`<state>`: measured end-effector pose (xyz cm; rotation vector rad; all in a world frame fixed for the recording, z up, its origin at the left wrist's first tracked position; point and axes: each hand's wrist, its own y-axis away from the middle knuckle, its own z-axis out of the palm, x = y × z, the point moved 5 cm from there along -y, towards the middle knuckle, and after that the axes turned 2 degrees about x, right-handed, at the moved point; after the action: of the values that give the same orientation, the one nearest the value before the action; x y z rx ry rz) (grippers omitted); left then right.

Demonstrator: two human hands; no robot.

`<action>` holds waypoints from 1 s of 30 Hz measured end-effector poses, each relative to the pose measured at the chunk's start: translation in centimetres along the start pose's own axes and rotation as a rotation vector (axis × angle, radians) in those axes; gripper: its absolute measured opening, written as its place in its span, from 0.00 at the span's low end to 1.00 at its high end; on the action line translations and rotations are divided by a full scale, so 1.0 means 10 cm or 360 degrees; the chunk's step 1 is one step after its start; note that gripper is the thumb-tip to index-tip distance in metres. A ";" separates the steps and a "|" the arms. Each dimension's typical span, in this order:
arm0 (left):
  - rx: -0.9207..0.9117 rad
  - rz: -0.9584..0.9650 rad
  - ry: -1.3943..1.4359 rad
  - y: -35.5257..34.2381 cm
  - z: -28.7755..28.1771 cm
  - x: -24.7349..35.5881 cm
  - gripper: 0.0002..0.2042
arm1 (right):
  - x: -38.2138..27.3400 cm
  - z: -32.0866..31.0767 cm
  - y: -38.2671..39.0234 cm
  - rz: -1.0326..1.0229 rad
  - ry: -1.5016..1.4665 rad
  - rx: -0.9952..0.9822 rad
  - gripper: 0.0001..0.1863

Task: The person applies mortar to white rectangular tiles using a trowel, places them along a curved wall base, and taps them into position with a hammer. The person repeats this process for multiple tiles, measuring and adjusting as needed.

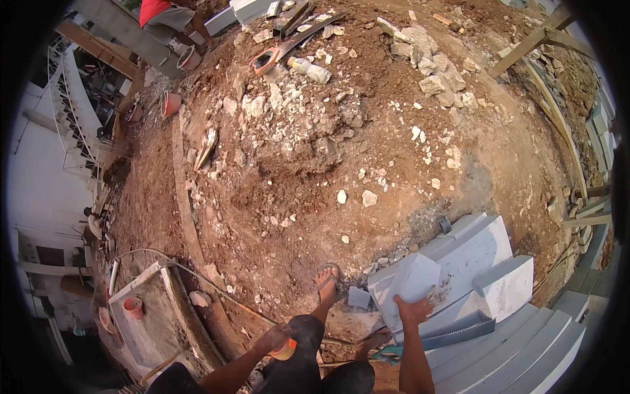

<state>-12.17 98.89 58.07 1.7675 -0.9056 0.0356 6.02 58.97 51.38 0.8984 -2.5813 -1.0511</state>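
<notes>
My left hand (273, 337) is closed around a round orange-and-yellow object (284, 350), whose exact kind I cannot make out, beside my dark-clothed knee. Over the pale grey blocks at the lower right, my right hand (415, 310) has its fingers spread, touching the near end of a smaller grey block (417, 276). That block lies on a larger light grey slab (469, 253). Just beyond my right wrist is a handsaw (459, 335), its toothed blade lying across the blocks and its teal handle (388, 352) near my forearm.
Several long grey blocks (518, 348) are stacked at the lower right. A wood-edged mortar trough (154, 322) holds an orange bucket (133, 306) at the lower left. An orange-handled saw (266, 60) and a bottle (310, 70) lie on the rubble mound. Another person (172, 23) stands far left.
</notes>
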 end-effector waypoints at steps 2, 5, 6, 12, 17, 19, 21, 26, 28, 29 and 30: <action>-0.0087 -0.0114 0.0065 -0.12 -0.01 0.09 0.11 | -0.25 0.04 -0.08 0.0034 -0.0275 -0.0051 0.68; 0.0011 -0.0125 0.0068 -0.07 0.09 0.06 0.12 | -1.27 0.12 -0.02 -0.0097 -0.0377 -0.0078 0.64; -0.0079 -0.0107 0.0073 -0.09 0.15 0.05 0.13 | -1.58 0.15 -0.07 -0.0237 -0.0377 -0.0230 0.65; 0.0053 -0.0006 -0.0490 -0.07 0.17 0.46 0.14 | -1.92 -0.54 -0.87 -0.0826 -0.0318 0.0280 0.52; 0.0322 0.0190 -0.0643 -0.58 0.59 0.68 0.15 | -0.69 -1.53 -1.98 -0.0555 -0.0215 0.0757 0.53; 0.0402 0.0164 -0.0721 -1.49 1.16 0.82 0.16 | 0.30 -2.08 -2.46 -0.0246 -0.0233 0.0873 0.55; 0.0583 0.0117 -0.0728 -2.15 1.47 0.88 0.17 | 0.88 -2.47 -2.82 0.0022 -0.0196 0.0893 0.58; 0.0872 0.0006 -0.0647 -2.68 1.77 0.64 0.20 | 1.82 -2.90 -3.28 0.0063 -0.0608 0.0959 0.65; 0.0924 -0.0017 -0.0638 -2.72 1.86 0.56 0.22 | 1.87 -2.91 -3.46 0.0165 -0.0529 0.0790 0.65; 0.0935 -0.0024 -0.0636 -2.76 1.89 0.54 0.22 | 1.86 -2.87 -3.51 0.0205 -0.0495 0.0702 0.65; 0.0964 -0.0027 -0.0627 -2.80 1.92 0.56 0.23 | 1.88 -2.89 -3.57 0.0229 -0.0508 0.0698 0.64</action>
<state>0.61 83.11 30.33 2.3973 -1.2524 -0.0579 19.21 11.36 47.04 0.6539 -3.1650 -0.6398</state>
